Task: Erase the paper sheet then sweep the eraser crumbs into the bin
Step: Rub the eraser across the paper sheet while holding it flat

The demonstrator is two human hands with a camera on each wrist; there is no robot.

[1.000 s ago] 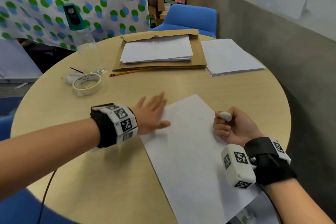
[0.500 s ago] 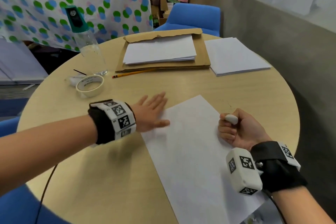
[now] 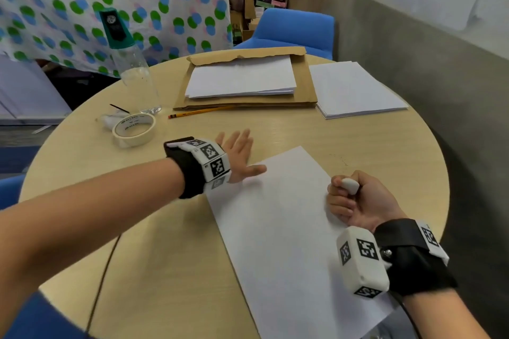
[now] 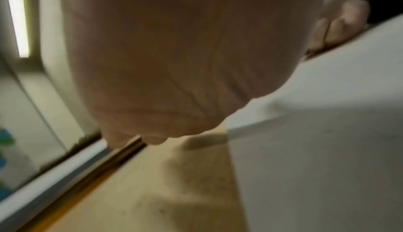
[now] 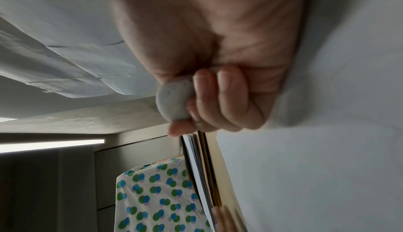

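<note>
A white paper sheet [image 3: 286,231] lies slantwise on the round wooden table [image 3: 358,140], its near corner over the table's edge. My left hand [image 3: 239,157] lies flat with straight fingers at the sheet's left corner, thumb on the paper. My right hand [image 3: 358,198] rests on the sheet's right edge, fingers curled round a white eraser [image 3: 350,185] that sticks out of the fist. The right wrist view shows the eraser [image 5: 173,98] pinched between thumb and fingers [image 5: 220,96]. Beyond the palm [image 4: 174,54] in the left wrist view lies the sheet [image 4: 316,149]. Faint dark specks lie on the table [image 3: 340,159] past the sheet.
At the back lie a brown envelope [image 3: 307,82] with a paper stack [image 3: 242,77] on it, and another paper stack [image 3: 355,88] to its right. A pencil [image 3: 198,112], a tape roll [image 3: 134,129] and a clear bottle [image 3: 132,66] stand at the left. A blue chair [image 3: 294,27] is behind.
Both hands stay where they were on the sheet; the right fist with the eraser has shifted slightly right toward the sheet's edge. The head view has drifted a little.
</note>
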